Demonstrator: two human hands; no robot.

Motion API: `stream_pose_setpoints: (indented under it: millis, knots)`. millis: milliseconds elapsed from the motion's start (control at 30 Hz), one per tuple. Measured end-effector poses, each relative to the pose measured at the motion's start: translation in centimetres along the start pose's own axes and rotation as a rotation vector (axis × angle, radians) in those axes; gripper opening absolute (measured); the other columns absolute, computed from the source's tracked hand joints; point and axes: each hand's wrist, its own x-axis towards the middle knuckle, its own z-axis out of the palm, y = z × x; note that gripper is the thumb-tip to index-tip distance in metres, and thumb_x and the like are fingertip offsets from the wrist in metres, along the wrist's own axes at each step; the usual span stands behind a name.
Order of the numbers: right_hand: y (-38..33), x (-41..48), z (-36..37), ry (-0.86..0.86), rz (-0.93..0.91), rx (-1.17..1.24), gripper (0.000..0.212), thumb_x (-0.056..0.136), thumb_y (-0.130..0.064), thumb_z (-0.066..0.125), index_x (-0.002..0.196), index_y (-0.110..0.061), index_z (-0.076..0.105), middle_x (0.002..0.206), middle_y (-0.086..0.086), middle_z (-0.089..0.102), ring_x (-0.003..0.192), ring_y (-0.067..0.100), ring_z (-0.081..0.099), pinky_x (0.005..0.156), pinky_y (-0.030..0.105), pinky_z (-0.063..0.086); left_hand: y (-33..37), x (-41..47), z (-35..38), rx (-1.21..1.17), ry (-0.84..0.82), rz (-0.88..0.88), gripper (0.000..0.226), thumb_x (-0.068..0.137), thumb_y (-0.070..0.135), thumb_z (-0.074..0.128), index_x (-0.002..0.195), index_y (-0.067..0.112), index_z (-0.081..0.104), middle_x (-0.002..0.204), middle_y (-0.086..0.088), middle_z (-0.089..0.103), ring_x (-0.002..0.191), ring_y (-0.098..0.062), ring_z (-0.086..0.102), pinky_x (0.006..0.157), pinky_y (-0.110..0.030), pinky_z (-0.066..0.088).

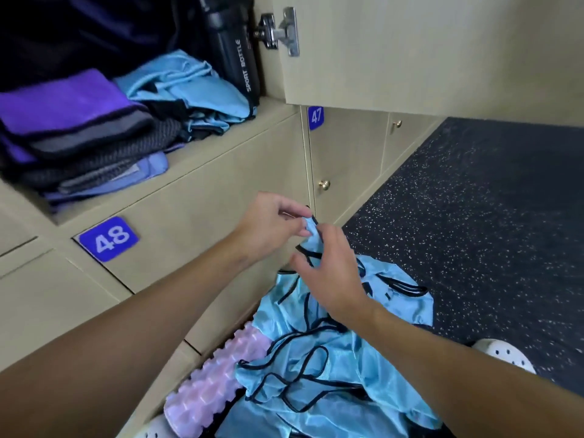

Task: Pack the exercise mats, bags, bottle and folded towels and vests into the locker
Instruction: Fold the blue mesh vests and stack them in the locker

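Blue vest, unfolded, heaped on floor below open locker: left hand pinches its top corner, right hand at same corner, hold not discernible; step in hand, folding; next move likely needs both corners matched, then stowing beside folded vests.

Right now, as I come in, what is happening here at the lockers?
A person handles a light blue vest above a heap of blue fabric on the floor. The left hand pinches the vest's top corner, and the right hand touches the fabric just below with loose fingers. A pink foam roller lies beside the heap. In the open locker above already sit folded towels, other blue vests and a black sport bottle.
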Motion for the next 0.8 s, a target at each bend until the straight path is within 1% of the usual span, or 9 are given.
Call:
stream_pose_setpoints:
  millis: [133,233,300,400,500,600,667,733,800]
  knots:
    - [-5.3,0.8,-4.6,0.035,-0.010,0.124,0.008,0.089,-0.014,0.056,0.097,-0.015,0.058,0.079,0.001,0.060,0.070,0.020,0.051,0.065,0.036,0.044,6.5,-2.5,-2.5,0.020,0.048,0.094,0.017,0.092,-0.003,0.060,0.100,0.010,0.069,0.080,-0.007,0.073,0.064,-0.003,0.070,0.076,-0.016,0.053]
    - [-9.7,1.4,-8.7,-0.031,-0.062,0.150,0.016,0.090,-0.003,0.051,0.086,-0.014,0.062,0.069,-0.001,0.059,0.058,0.008,0.049,0.054,0.018,0.039,10.1,-4.9,-4.7,0.140,0.113,0.206,0.023,0.091,-0.008,0.056,0.104,0.007,0.068,0.082,-0.010,0.072,0.058,-0.002,0.065,0.068,-0.015,0.054]
    - [-12.6,1.4,-11.6,-0.099,-0.064,0.174,0.027,0.093,-0.002,0.049,0.072,-0.018,0.052,0.061,-0.005,0.046,0.049,0.003,0.037,0.048,0.016,0.032,11.7,-6.6,-5.9,0.294,0.164,0.316,0.022,0.088,-0.003,0.063,0.104,0.010,0.071,0.089,-0.007,0.067,0.067,-0.006,0.062,0.070,-0.021,0.051]
    - [-16.1,0.8,-14.6,-0.229,-0.080,0.184,0.023,0.097,-0.010,0.048,0.077,-0.016,0.058,0.069,0.005,0.054,0.062,0.008,0.043,0.060,0.025,0.034,13.1,-9.2,-7.1,0.369,0.209,0.413,0.016,0.084,0.012,0.074,0.083,0.027,0.069,0.102,0.008,0.050,0.089,-0.002,0.052,0.078,-0.015,0.041]
    - [-17.7,-0.4,-16.0,-0.311,-0.084,0.188,0.019,0.098,-0.015,0.049,0.097,-0.010,0.067,0.099,0.023,0.068,0.079,0.022,0.056,0.074,0.036,0.042,13.9,-11.6,-7.5,0.241,0.190,0.430,0.019,0.086,0.011,0.072,0.074,0.023,0.065,0.112,0.014,0.058,0.104,-0.002,0.057,0.092,-0.020,0.043]
    - [-18.3,-1.9,-17.0,-0.340,-0.077,0.203,0.019,0.093,-0.007,0.054,0.106,-0.012,0.067,0.105,0.016,0.069,0.097,0.031,0.064,0.084,0.040,0.048,14.0,-13.5,-7.3,0.109,0.232,0.445,0.020,0.089,0.007,0.068,0.073,0.017,0.062,0.081,0.006,0.067,0.073,-0.006,0.061,0.076,-0.022,0.048]
    - [-18.5,-2.9,-17.4,-0.374,-0.030,0.387,0.041,0.080,-0.003,0.056,0.119,-0.012,0.063,0.111,0.010,0.069,0.105,0.026,0.065,0.087,0.035,0.051,13.9,-14.2,-7.0,0.091,0.287,0.450,0.024,0.088,0.003,0.067,0.071,0.017,0.060,0.066,0.008,0.060,0.061,-0.004,0.054,0.065,-0.022,0.046]
    - [-19.0,-3.9,-17.5,-0.415,0.040,0.564,0.059,0.073,-0.016,0.060,0.132,-0.016,0.055,0.117,0.004,0.066,0.110,0.019,0.064,0.096,0.037,0.051,13.9,-14.7,-6.9,0.094,0.325,0.439,0.026,0.086,0.001,0.068,0.069,0.019,0.061,0.062,0.012,0.060,0.059,-0.004,0.055,0.065,-0.026,0.049]
    - [-20.0,-4.7,-16.9,-0.408,0.033,0.482,0.061,0.082,-0.038,0.070,0.138,-0.026,0.048,0.120,-0.012,0.061,0.115,0.006,0.058,0.100,0.032,0.045,14.0,-14.9,-7.1,0.074,0.326,0.432,0.023,0.082,0.001,0.072,0.069,0.018,0.065,0.062,0.008,0.064,0.062,-0.009,0.058,0.067,-0.034,0.052]
